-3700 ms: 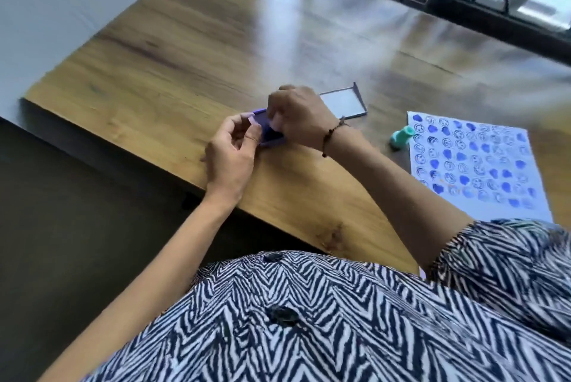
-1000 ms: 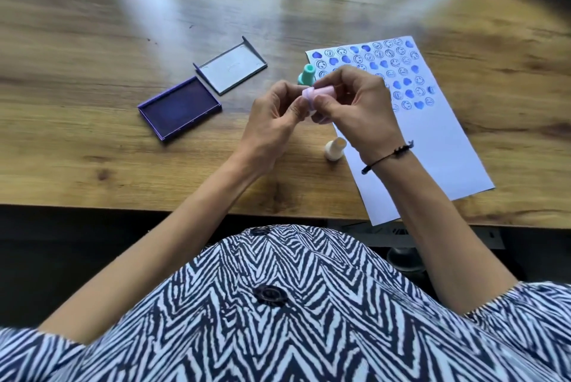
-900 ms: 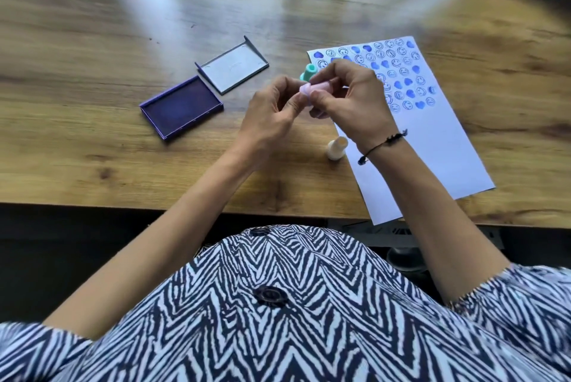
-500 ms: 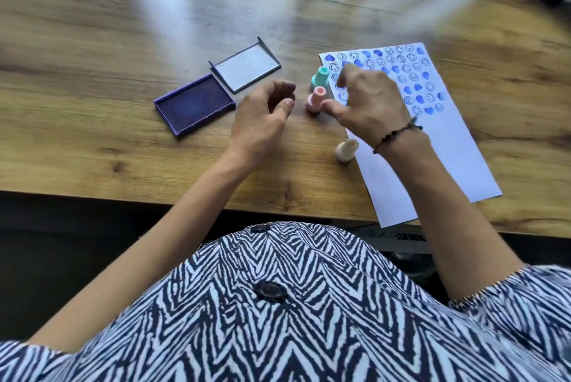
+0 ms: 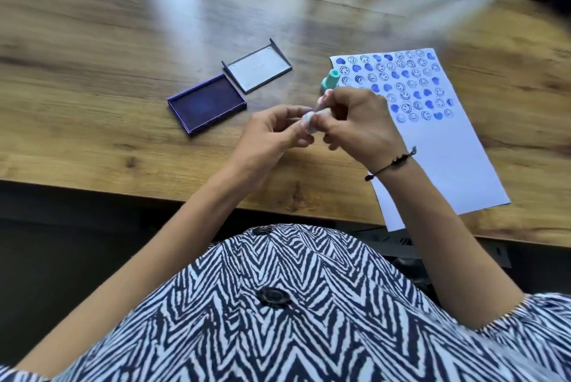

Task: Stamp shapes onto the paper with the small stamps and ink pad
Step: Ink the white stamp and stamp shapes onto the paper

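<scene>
Bare table [image 5: 92, 51] left of the ink pad [image 5: 206, 103]; lid [image 5: 257, 68] and teal stamp [image 5: 330, 80] obstruct the centre, beside the paper [image 5: 448, 146].

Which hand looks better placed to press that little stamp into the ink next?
Probably the right hand: it grips the pale stamp by its body, while the left hand only pinches its end. The open ink pad lies left of both hands, an easy reach across.
</scene>
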